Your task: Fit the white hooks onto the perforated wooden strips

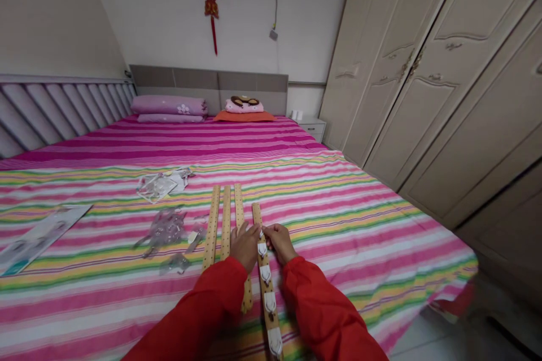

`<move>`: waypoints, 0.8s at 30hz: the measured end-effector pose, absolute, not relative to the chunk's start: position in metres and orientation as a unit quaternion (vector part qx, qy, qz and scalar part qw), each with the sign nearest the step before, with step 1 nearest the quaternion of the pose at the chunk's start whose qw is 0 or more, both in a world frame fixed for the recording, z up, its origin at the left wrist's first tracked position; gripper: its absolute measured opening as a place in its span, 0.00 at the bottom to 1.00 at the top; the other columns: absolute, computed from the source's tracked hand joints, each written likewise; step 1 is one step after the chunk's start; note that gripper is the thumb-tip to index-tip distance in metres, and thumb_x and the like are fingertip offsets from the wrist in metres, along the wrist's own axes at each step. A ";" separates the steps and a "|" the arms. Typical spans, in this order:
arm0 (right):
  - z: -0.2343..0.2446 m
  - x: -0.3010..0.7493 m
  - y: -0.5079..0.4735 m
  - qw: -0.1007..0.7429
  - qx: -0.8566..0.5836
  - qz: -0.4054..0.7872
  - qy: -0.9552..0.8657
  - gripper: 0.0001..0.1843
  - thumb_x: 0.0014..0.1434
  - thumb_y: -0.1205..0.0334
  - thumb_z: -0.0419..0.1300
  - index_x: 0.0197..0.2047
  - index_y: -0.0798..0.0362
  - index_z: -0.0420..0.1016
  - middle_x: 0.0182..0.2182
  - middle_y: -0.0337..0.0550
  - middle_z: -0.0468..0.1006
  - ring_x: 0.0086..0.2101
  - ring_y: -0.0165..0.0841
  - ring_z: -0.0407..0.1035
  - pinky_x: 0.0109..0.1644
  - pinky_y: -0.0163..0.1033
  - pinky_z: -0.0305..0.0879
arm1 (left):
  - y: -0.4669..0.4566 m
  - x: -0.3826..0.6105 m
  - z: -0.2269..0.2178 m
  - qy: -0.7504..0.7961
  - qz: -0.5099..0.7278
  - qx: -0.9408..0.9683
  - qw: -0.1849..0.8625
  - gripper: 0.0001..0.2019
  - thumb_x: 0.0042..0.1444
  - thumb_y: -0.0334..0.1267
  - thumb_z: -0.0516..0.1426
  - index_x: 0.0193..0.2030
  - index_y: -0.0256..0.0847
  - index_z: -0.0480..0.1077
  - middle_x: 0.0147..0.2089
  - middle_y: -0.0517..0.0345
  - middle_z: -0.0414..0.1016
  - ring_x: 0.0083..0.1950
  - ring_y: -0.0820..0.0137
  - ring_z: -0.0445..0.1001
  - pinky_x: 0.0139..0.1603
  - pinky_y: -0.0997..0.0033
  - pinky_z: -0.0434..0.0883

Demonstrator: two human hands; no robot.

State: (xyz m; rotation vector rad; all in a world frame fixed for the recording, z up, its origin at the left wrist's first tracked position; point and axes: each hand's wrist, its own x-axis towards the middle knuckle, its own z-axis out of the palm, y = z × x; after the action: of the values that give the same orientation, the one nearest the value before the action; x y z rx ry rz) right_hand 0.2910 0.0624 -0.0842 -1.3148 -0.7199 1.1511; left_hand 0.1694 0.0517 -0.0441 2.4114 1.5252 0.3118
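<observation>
Strips [226,214] of pale, hole-punched wood lay side by side on the striped bed [359,220]. The person in red sleeves bent over the rightmost strip [256,215], which lay near the foot edge and already carried a row of white hooks [265,274]. The right hand [278,242] was pinched shut on a small hook [261,233] at the next free holes. The left hand [244,245] lay curled on the wood just beside it, though I couldn't tell whether it gripped or merely pressed down. That strip looked light, thin and stiff, likely to slide or tip on the soft cover, so holding it flat close to the working spot seemed wise; the hooks looked small and easy to drop. Clear plastic pieces [163,229], an opened packet [156,186] and a leaflet [38,237] lay to the left, apart from the hands. Open cover stretched ahead and to the right, but the bed's edge ran close by the person, with the wardrobe [444,84] across the gap.
</observation>
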 end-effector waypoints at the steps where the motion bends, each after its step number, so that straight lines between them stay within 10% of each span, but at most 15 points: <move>1: -0.085 0.290 0.063 0.586 -0.568 0.489 -0.308 0.15 0.41 0.56 0.65 0.17 0.51 0.62 0.06 0.29 0.61 0.09 0.23 0.52 0.12 0.29 0.45 | 0.051 0.170 -0.044 0.526 0.098 0.834 0.134 0.30 0.52 0.22 0.44 0.61 0.47 0.63 0.65 0.57 0.61 0.69 0.55 0.49 0.65 0.42 0.43; 24: -0.084 0.291 0.061 0.583 -0.577 0.469 -0.329 0.20 0.45 0.48 0.61 0.14 0.51 0.60 0.07 0.30 0.61 0.09 0.23 0.52 0.12 0.31 0.44 | 0.059 0.148 -0.044 0.516 0.164 0.812 0.219 0.28 0.54 0.28 0.48 0.63 0.48 0.60 0.66 0.55 0.59 0.69 0.62 0.51 0.67 0.48 0.45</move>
State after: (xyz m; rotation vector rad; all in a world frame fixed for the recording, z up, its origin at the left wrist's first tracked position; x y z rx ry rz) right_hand 0.2908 0.0612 -0.0837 -1.3468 -0.7678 1.0939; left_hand 0.1480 0.0588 -0.0437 2.2463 1.4288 0.4530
